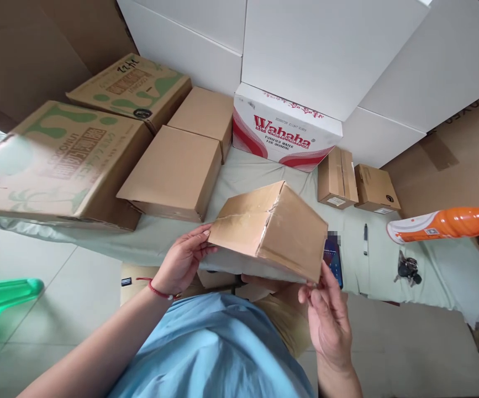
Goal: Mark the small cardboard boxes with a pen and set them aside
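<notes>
A small brown cardboard box (295, 235) is held tilted in front of my body, above the near edge of the cloth-covered surface (239, 171). My left hand (183, 262) pinches its left corner between thumb and fingers; a red string bracelet is on that wrist. At the lower right corner, my right hand (328, 309) grips the box with thumb and fingertips. Tape runs along one face, and the edge facing me looks rough and pale. The box's underside is hidden. Just behind its right corner lies a phone (333, 262).
Two large printed cartons (127, 88) and two plain brown boxes (173, 171) stand at left. A white-and-red Wahaha carton (284, 130) is at the back. Two small boxes (336, 179), a pen (366, 239), keys (408, 269) and an orange bottle (446, 224) are at right. A green plastic item (7, 298) is lower left.
</notes>
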A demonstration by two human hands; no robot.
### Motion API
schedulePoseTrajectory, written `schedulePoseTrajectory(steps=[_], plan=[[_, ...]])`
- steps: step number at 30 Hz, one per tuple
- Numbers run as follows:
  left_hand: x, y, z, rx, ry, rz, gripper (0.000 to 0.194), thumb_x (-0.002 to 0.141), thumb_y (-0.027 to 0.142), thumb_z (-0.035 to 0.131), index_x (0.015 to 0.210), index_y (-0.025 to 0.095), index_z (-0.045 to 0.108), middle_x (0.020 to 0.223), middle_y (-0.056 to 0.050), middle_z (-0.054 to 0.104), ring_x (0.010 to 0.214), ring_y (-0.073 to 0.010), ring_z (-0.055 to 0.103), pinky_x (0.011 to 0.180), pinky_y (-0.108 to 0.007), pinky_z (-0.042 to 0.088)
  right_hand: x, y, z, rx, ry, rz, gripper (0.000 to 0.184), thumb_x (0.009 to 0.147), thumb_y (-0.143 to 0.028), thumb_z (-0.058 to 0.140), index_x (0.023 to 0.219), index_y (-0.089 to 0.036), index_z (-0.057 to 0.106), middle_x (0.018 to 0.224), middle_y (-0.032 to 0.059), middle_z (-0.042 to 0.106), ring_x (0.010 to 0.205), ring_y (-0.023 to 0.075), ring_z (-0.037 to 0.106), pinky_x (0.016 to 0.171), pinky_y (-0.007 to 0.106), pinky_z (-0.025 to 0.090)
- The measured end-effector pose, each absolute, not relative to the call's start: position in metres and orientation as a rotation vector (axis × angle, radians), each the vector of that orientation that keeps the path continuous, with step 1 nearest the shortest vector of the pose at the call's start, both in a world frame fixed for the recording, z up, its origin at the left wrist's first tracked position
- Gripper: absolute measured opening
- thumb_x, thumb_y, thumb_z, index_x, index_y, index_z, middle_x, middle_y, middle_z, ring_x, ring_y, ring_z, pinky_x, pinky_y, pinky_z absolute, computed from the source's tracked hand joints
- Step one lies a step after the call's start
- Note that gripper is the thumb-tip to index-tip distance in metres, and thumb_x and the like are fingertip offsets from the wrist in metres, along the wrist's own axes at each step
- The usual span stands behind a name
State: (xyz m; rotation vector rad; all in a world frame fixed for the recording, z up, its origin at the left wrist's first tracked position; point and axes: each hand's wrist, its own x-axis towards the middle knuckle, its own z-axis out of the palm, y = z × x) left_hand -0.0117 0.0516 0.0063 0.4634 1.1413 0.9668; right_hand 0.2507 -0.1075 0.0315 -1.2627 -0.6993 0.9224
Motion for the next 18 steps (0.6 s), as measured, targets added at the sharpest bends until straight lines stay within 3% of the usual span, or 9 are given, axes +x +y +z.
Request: schedulePoseTrajectory(steps=[3, 5, 6, 7, 10, 14, 18], plan=[[-0.015, 0.054, 0.008, 0.446, 1.185, 0.966, 0.041, 0.064, 0.030, 0.090, 0.100, 0.013, 0.084, 0.098, -0.007, 0.078, 0.077, -0.0146, 0.067, 0.064, -0.022, 0.059, 0.253, -0.109, 0.031, -1.369, -0.912, 0.773, 0.047, 0.098, -0.033, 0.075, 0.145, -0.036, 0.071, 0.166, 0.0092, 0.051, 0.139, 0.0300, 0.062, 0.104, 0.047, 0.062], [-0.017, 0.055, 0.012, 0.475, 1.209, 0.976, 0.041, 0.061, 0.033, 0.092, 0.095, 0.012, 0.084, 0.094, -0.007, 0.077, 0.073, -0.0136, 0.063, 0.060, -0.021, 0.055, 0.256, -0.109, 0.033, -1.440, -1.027, 0.644, 0.050, 0.098, -0.031, 0.074, 0.147, -0.036, 0.069, 0.178, 0.0061, 0.033, 0.161, 0.0352, 0.040, 0.121, 0.055, 0.050], [-0.018, 0.056, 0.015, 0.500, 1.219, 0.994, 0.039, 0.061, 0.036, 0.093, 0.091, 0.012, 0.084, 0.090, -0.006, 0.076, 0.072, -0.0135, 0.062, 0.058, -0.021, 0.053, 0.259, -0.110, 0.034, -1.461, -1.062, 0.587, 0.051, 0.097, -0.030, 0.074, 0.147, -0.036, 0.069, 0.179, 0.0057, 0.031, 0.165, 0.0359, 0.033, 0.126, 0.058, 0.044], [-0.019, 0.056, 0.018, 0.530, 1.225, 1.020, 0.037, 0.062, 0.040, 0.093, 0.086, 0.013, 0.083, 0.085, -0.005, 0.075, 0.070, -0.0136, 0.060, 0.057, -0.021, 0.051, 0.261, -0.110, 0.035, -1.469, -1.086, 0.549, 0.049, 0.096, -0.029, 0.075, 0.144, -0.035, 0.070, 0.178, 0.0066, 0.033, 0.166, 0.0363, 0.032, 0.128, 0.060, 0.042], [-0.023, 0.053, 0.032, 0.646, 1.210, 1.079, 0.039, 0.071, 0.053, 0.088, 0.079, 0.016, 0.081, 0.071, -0.004, 0.071, 0.066, -0.0155, 0.060, 0.055, -0.023, 0.047, 0.270, -0.108, 0.033, -1.472, -1.152, 0.572, 0.032, 0.096, -0.030, 0.075, 0.127, -0.030, 0.079, 0.168, 0.0114, 0.048, 0.155, 0.0368, 0.050, 0.125, 0.060, 0.045], [-0.025, 0.046, 0.044, 0.883, 1.260, 1.028, 0.048, 0.084, 0.061, 0.077, 0.094, 0.014, 0.082, 0.059, -0.003, 0.068, 0.058, -0.0152, 0.055, 0.056, -0.025, 0.041, 0.274, -0.102, 0.016, -1.483, -1.235, 0.653, 0.026, 0.100, -0.032, 0.071, 0.124, -0.029, 0.080, 0.166, 0.0117, 0.050, 0.146, 0.0340, 0.059, 0.121, 0.055, 0.050], [-0.026, 0.044, 0.039, 1.029, 1.289, 0.954, 0.052, 0.088, 0.060, 0.074, 0.107, 0.013, 0.082, 0.055, -0.001, 0.066, 0.055, -0.0145, 0.053, 0.055, -0.025, 0.039, 0.270, -0.097, -0.005, -1.477, -1.092, 0.733, 0.021, 0.102, -0.036, 0.070, 0.118, -0.028, 0.079, 0.160, 0.0116, 0.052, 0.134, 0.0300, 0.063, 0.112, 0.049, 0.055]])
